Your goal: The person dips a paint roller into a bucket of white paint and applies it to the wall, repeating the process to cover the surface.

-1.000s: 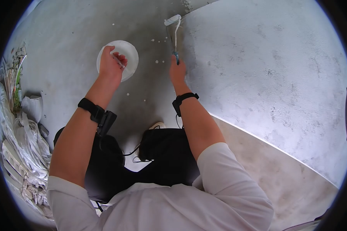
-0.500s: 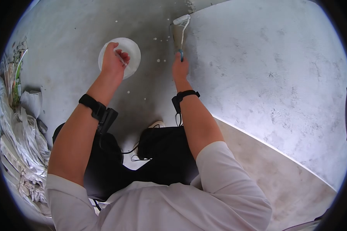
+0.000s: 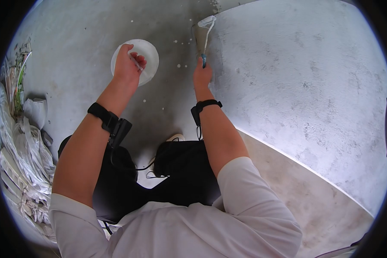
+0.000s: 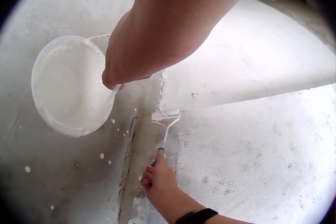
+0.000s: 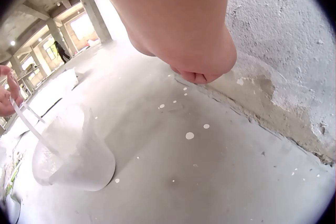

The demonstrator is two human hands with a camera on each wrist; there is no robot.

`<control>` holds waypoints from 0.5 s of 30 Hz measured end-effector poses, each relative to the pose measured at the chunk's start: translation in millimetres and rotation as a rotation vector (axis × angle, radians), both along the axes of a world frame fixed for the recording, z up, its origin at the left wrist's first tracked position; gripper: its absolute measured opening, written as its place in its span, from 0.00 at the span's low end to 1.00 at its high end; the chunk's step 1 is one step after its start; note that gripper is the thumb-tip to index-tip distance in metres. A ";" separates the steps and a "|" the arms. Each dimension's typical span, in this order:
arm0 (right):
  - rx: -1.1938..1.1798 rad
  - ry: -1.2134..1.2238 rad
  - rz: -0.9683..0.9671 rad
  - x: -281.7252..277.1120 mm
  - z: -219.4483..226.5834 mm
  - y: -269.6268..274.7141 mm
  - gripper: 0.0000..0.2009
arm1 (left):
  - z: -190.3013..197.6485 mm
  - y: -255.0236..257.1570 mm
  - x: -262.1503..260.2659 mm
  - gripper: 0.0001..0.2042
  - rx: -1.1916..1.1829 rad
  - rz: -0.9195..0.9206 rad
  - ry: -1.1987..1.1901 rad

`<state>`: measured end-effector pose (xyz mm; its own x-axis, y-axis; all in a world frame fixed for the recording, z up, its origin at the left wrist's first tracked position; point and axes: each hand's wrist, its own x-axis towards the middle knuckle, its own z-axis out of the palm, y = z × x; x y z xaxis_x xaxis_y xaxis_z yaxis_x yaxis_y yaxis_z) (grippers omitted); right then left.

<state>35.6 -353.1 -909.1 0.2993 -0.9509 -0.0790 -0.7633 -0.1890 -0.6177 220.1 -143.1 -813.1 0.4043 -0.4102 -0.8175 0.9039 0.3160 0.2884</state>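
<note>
- White cloth of a short-sleeved shirt (image 3: 172, 232), nearest of all, well back from the bucket on the person's side.
- Black cloth trousers (image 3: 180, 172), also on the person's side of the bucket, with a pale shoe (image 3: 175, 137) just past one knee.
- Black band with a boxy black unit (image 3: 109, 122) on the left wrist, nearer to the person than the bucket; second black band (image 3: 208, 103) on the right wrist, to the right of the bucket.
- Left hand (image 3: 130, 66), above the near part of the bucket's mouth, gripping a thin whitish strip handle (image 5: 31, 127) with curled fingers.
- Round white plastic bucket (image 3: 149, 53), low at the grey floor, whitish inside; depth of any contents impossible to tell.
- Right hand (image 3: 202, 76), to the right of the bucket and apart from it, closed round the roller's grip.
- Small white paint roller with a white-smeared metal frame and blue grip (image 3: 204, 61), right of the bucket, with the roller head pointing away from the person; contact with the wall impossible to tell.
- White splashes (image 3: 179, 66) on the smooth grey floor (image 3: 86, 56), between bucket and wall.
- Rough white-coated wall (image 3: 296, 73) with a bare brownish strip along the base, right of the bucket.
- Crumpled whitish plastic sheeting (image 3: 32, 159), left of the bucket.
- Grey columns (image 5: 86, 8) and a dark-clothed person (image 5: 61, 51), far beyond the bucket.
</note>
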 end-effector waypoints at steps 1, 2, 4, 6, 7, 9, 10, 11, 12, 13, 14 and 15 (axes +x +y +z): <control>-0.003 -0.011 -0.009 0.1 -1.9 0.4 0.25 | 1.2 0.0 0.0 0.13 0.001 0.001 0.000; -0.006 -0.023 -0.018 0.4 -3.8 0.7 0.25 | 2.4 0.0 -0.1 0.13 0.007 -0.007 -0.001; -0.019 -0.025 -0.015 0.4 -4.1 2.2 0.25 | 2.5 0.3 0.0 0.13 0.015 -0.015 -0.001; -0.033 -0.028 -0.014 -0.8 -7.5 2.2 0.25 | 0.6 0.3 0.8 0.13 0.003 -0.019 0.003; -0.064 -0.034 -0.012 -1.5 -10.7 1.8 0.25 | -0.8 0.3 0.8 0.13 0.004 -0.019 0.004; -0.095 -0.040 -0.010 -3.8 -15.9 1.0 0.25 | -2.0 0.2 0.7 0.13 -0.001 -0.008 0.001; -0.098 -0.055 -0.009 -4.9 -17.9 0.5 0.25 | -1.8 0.0 0.6 0.13 -0.001 -0.008 0.002; -0.101 -0.069 -0.007 -6.1 -19.8 -0.3 0.25 | -1.8 -0.3 0.3 0.13 -0.002 -0.005 0.000; -0.101 -0.067 -0.006 -5.9 -17.6 1.3 0.25 | -1.4 -0.5 0.2 0.13 -0.002 -0.003 -0.001; -0.110 -0.035 -0.009 -5.9 -15.7 4.0 0.26 | -1.9 -0.6 0.8 0.13 -0.004 -0.001 0.001; -0.119 -0.004 -0.012 -6.3 -13.7 6.8 0.26 | -2.4 -1.1 1.3 0.13 -0.002 -0.004 -0.002; -0.120 -0.001 -0.012 -7.7 -13.0 10.0 0.26 | -2.0 -1.5 1.2 0.13 0.001 -0.007 -0.004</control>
